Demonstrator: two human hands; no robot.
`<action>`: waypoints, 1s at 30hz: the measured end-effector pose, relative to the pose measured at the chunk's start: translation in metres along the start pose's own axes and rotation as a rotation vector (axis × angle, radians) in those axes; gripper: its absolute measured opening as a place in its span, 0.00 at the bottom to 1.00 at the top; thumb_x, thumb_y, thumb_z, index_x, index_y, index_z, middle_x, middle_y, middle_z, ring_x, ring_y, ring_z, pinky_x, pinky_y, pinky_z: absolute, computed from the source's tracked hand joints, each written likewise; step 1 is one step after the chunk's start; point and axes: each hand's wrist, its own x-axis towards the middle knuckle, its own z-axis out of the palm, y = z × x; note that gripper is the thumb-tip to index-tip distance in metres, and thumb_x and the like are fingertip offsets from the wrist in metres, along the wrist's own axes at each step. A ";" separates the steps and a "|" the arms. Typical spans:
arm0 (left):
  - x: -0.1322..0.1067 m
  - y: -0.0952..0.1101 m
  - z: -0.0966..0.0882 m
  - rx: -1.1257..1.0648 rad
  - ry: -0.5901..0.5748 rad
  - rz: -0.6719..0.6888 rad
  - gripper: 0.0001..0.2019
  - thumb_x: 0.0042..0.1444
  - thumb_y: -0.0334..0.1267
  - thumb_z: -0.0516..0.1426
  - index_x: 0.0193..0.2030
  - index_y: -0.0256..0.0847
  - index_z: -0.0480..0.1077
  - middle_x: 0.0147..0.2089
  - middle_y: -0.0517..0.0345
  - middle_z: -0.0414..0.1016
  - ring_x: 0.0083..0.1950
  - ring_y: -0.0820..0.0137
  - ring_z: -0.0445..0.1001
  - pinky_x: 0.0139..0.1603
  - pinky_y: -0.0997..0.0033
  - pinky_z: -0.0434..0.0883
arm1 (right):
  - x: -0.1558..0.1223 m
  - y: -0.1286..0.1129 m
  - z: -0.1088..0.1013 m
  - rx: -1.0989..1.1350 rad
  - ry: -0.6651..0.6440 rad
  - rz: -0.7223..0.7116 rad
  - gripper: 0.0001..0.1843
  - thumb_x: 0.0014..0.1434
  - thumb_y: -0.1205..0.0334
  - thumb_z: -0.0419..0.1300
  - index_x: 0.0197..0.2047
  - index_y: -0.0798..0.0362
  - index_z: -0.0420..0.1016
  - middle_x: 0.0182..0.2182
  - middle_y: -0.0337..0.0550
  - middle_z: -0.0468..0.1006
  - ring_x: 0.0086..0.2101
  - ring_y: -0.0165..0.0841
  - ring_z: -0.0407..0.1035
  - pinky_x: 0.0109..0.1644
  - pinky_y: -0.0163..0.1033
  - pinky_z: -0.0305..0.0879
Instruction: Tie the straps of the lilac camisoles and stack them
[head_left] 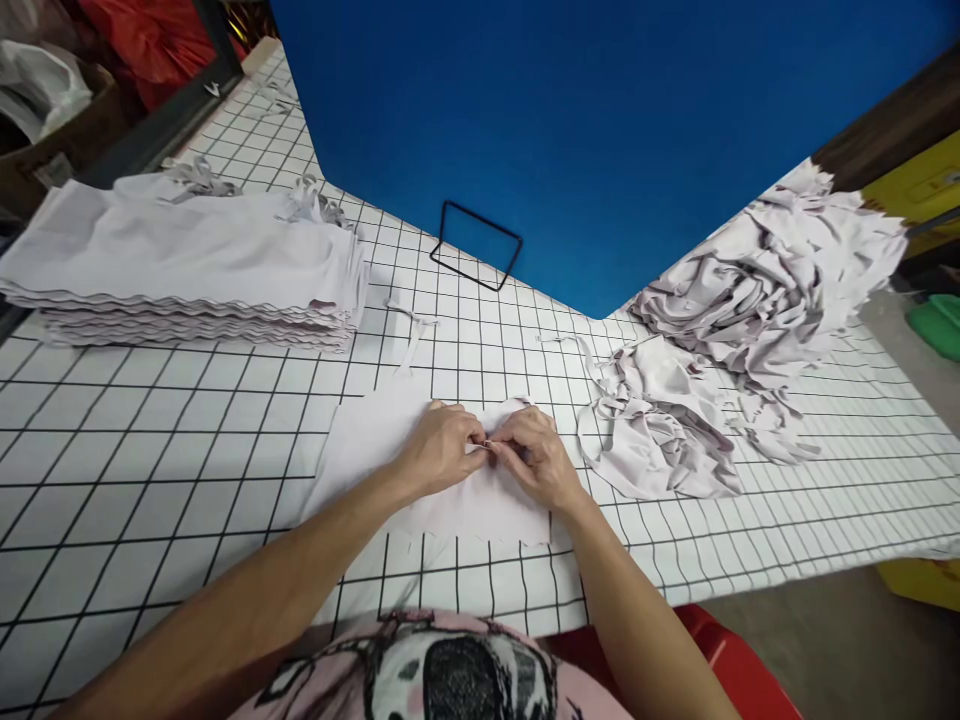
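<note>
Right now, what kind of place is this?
Probably a garment workshop: a neat stack of cut cloth, a loose heap of cloth pieces, and a grid-marked table where the left hand and right hand pinch a flat cloth piece.

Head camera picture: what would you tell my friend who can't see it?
The left hand and right hand pinch a pale cloth on a gridded table. A neat stack lies left, a crumpled heap right.
</note>
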 end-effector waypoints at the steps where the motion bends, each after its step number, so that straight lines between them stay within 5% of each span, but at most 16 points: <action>1: 0.000 0.000 0.000 -0.001 -0.001 -0.002 0.07 0.54 0.36 0.58 0.26 0.39 0.72 0.29 0.60 0.76 0.37 0.66 0.71 0.50 0.58 0.61 | 0.000 0.000 -0.001 -0.006 -0.004 -0.001 0.06 0.65 0.62 0.58 0.36 0.49 0.76 0.31 0.41 0.77 0.39 0.37 0.66 0.49 0.50 0.58; 24: 0.003 0.002 -0.002 -0.002 -0.026 0.013 0.07 0.53 0.34 0.59 0.25 0.40 0.72 0.28 0.61 0.77 0.35 0.66 0.73 0.50 0.58 0.61 | -0.001 -0.001 -0.005 -0.248 -0.060 -0.092 0.06 0.66 0.64 0.55 0.38 0.50 0.73 0.34 0.41 0.76 0.42 0.37 0.65 0.55 0.51 0.50; 30: 0.004 0.004 -0.006 -0.039 -0.065 0.015 0.07 0.55 0.34 0.59 0.26 0.41 0.73 0.30 0.62 0.80 0.35 0.66 0.73 0.51 0.57 0.61 | 0.012 -0.006 -0.020 -0.438 -0.219 -0.238 0.14 0.64 0.75 0.51 0.35 0.50 0.73 0.30 0.40 0.73 0.43 0.37 0.65 0.59 0.54 0.45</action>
